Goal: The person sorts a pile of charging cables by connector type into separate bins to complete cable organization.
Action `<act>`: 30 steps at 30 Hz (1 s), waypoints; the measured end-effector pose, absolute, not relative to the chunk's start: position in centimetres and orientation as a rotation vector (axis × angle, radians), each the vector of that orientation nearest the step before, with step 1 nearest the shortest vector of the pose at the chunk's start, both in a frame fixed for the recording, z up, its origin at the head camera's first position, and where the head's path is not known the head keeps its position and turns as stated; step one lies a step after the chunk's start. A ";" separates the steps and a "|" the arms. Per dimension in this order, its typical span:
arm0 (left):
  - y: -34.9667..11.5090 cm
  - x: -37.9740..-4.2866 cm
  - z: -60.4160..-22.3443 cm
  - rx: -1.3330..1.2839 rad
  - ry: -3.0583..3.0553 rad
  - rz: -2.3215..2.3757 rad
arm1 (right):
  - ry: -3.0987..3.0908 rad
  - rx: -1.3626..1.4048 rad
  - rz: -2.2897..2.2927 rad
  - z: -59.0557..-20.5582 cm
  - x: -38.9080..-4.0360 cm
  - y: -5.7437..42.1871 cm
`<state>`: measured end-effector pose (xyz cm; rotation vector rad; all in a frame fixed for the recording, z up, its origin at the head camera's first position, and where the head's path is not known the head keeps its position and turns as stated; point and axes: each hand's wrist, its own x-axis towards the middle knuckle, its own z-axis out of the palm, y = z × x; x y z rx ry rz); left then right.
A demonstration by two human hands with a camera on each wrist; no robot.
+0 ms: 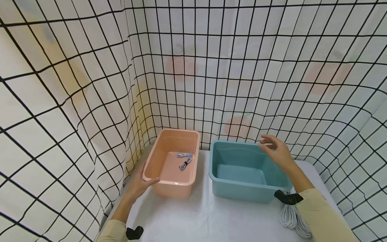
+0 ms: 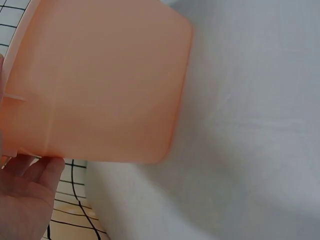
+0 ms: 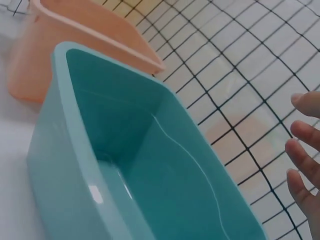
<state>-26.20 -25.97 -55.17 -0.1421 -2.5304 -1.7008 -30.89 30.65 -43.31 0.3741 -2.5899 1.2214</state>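
A peach plastic bin (image 1: 172,188) stands at the left of the table, with two small bundled cables (image 1: 185,164) lying on its floor. My left hand (image 1: 139,183) grips its near left corner, thumb over the rim and fingers along the outer side. In the left wrist view, fingers (image 2: 37,172) touch the bin's wall under the rim. To the right is a teal bin (image 1: 242,191), with nothing seen inside. My right hand (image 1: 278,153) hovers over its far right corner, fingers loosely bent and holding nothing. The right wrist view shows those fingers (image 3: 305,155) apart from the teal bin's rim.
Bundles of white cable (image 1: 291,215) lie on the table right of the teal bin, partly hidden by my right sleeve. A black wire grid (image 1: 211,80) with white sheeting behind encloses the back and both sides. White cloth (image 1: 193,222) covers the table.
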 end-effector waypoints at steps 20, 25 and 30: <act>-25.9 -26.0 -54.8 -0.095 -2.572 -1.712 | -2.461 0.297 1.293 -46.9 -24.6 33.5; -25.9 -26.0 -54.9 -0.087 -2.567 -1.727 | -2.468 0.243 1.249 -47.0 -23.3 33.8; -25.9 -26.1 -54.7 -0.077 -2.555 -1.730 | -2.464 0.192 1.251 -47.2 -22.1 35.1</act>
